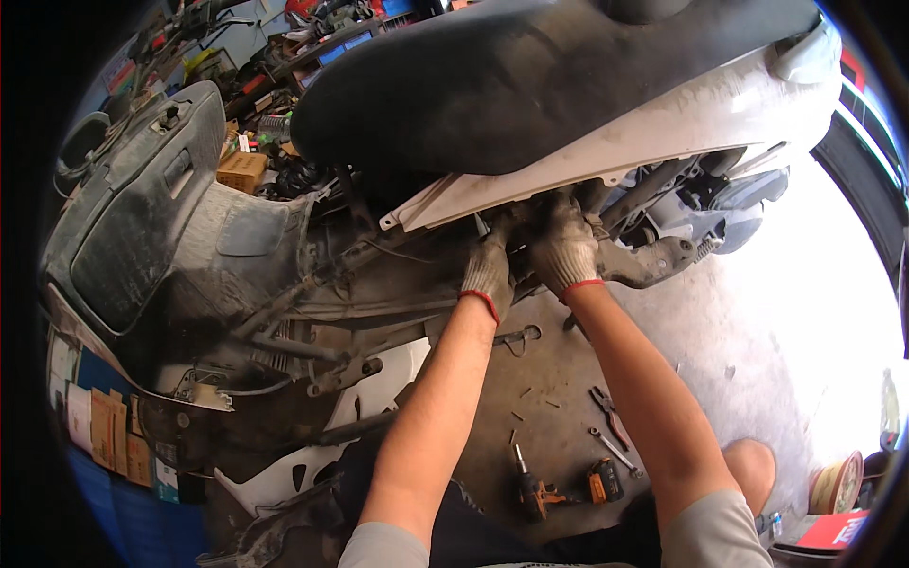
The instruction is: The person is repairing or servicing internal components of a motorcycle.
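Observation:
A scooter with a long black seat (454, 90) and a white side panel (606, 151) stands across the view. Both my hands wear knitted work gloves with red cuffs, and they reach in beneath the panel's lower edge among dark, grimy engine parts. My left hand (490, 265) is at the inner parts below the panel, its fingertips lost in shadow. Close to its right, my right hand (565, 246) is beside a metal bracket arm (653, 262); its fingers go up under the panel and are mostly hidden. What either hand grips does not show.
On the concrete floor below lie an orange-black power drill (537, 492), a loose battery pack (604, 481), a wrench (615, 452), pliers (609, 417) and several screws (518, 416). The scooter's dusty footboard (251, 232) is at left. A cluttered workbench (331, 47) stands behind; cardboard boxes (109, 431) sit at lower left.

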The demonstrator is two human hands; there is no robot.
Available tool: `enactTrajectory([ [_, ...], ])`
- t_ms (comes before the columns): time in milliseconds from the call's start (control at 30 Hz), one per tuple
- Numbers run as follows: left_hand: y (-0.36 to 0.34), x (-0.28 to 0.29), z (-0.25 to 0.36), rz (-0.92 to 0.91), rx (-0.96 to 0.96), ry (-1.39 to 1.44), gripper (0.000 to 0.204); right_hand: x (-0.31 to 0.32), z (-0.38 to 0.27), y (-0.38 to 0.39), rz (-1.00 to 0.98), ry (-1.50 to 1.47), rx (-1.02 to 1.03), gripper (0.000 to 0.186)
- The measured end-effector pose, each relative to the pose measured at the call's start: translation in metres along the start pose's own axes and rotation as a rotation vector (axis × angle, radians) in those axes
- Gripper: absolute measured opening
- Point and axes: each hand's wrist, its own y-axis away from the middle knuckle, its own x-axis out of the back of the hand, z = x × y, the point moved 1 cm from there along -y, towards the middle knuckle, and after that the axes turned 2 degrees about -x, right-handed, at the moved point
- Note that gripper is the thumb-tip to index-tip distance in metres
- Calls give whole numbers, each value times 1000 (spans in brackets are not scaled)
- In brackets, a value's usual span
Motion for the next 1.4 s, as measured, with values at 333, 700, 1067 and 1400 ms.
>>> enactTrajectory([
  [333, -6, 15, -8, -141, -13, 54, 39, 9, -5, 13, -87, 57, -39, 54],
  [700, 10, 18, -11, -182, -50, 34, 34, 8, 3, 27, -13, 85, 5, 40],
  [1067, 43, 27, -6, -249, -62, 252, 31, 25, -20, 60, 59, -5, 116, 39],
  [1400, 99, 44, 1, -284, -192, 48, 33, 17, -28, 118, 228, -419, 24, 34],
])
